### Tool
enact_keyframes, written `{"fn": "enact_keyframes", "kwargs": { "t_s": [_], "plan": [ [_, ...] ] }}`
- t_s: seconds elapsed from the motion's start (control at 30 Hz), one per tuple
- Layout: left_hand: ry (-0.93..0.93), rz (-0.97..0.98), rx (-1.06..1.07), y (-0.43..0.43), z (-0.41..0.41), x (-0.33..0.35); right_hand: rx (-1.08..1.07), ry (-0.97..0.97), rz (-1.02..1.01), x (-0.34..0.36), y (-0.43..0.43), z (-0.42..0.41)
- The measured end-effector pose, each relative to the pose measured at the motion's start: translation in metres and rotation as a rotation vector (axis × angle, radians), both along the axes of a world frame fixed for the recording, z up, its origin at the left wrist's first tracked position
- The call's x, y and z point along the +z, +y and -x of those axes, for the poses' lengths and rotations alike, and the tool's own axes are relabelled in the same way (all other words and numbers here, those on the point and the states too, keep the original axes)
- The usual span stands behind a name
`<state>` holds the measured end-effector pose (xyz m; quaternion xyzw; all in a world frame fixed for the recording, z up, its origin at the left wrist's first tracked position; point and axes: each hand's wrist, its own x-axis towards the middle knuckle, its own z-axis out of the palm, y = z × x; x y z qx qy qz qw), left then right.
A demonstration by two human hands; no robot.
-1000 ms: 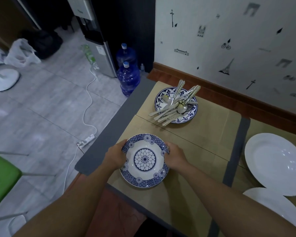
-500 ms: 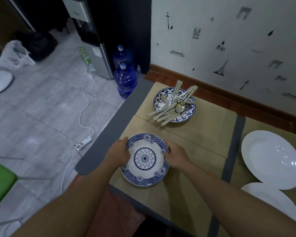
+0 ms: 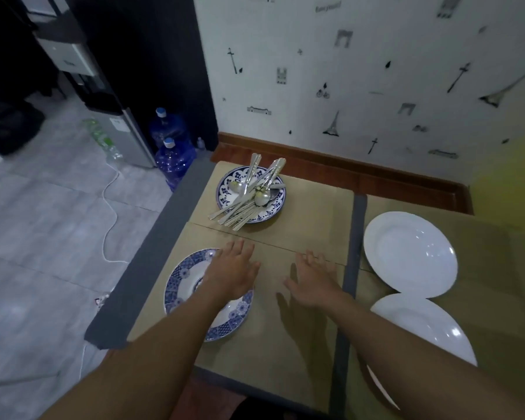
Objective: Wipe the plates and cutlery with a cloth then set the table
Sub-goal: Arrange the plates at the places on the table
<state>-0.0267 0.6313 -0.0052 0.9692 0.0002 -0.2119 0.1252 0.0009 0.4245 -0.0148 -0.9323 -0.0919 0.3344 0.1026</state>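
Note:
A blue-patterned plate (image 3: 181, 286) lies near the table's front left corner. My left hand (image 3: 232, 269) hovers over its right part with straight fingers and holds nothing. My right hand (image 3: 312, 280) is spread flat over the bare table to the right of that plate, also with nothing in it. Farther back, a second blue-patterned plate (image 3: 269, 212) carries a pile of spoons and forks (image 3: 249, 194). Two white plates (image 3: 409, 253) (image 3: 422, 325) lie at the right. No cloth is in view.
The table (image 3: 300, 359) is tan with grey strips and stands against a decorated wall. Left of it are the tiled floor, a white cable, two blue water bottles (image 3: 173, 156) and a water dispenser (image 3: 97, 95).
Both hands have let go of the near blue-patterned plate and moved up and to the right, fingers now straight. The camera has swung rightward and upward.

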Motion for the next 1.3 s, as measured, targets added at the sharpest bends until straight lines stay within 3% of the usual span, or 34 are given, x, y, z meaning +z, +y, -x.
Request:
{"fn": "enact_keyframes", "kwargs": {
  "t_s": [0.53, 0.83, 1.03, 1.3],
  "plan": [
    [0.043, 0.032, -0.236, -0.197, -0.07, 0.004, -0.292, -0.053, -0.004, 0.0, -0.185, -0.02],
    [0.088, 0.162, -0.133, -0.265, -0.1, -0.014, -0.506, -0.262, 0.023, -0.003, -0.274, -0.037],
    [0.118, 0.249, 0.004, -0.281, -0.113, -0.035, -0.745, -0.155, -0.078, -0.016, -0.305, -0.057],
    [0.072, 0.319, 0.092, -0.296, -0.144, -0.064, -0.756, -0.132, -0.136, -0.024, -0.328, -0.097]
  ]
}}
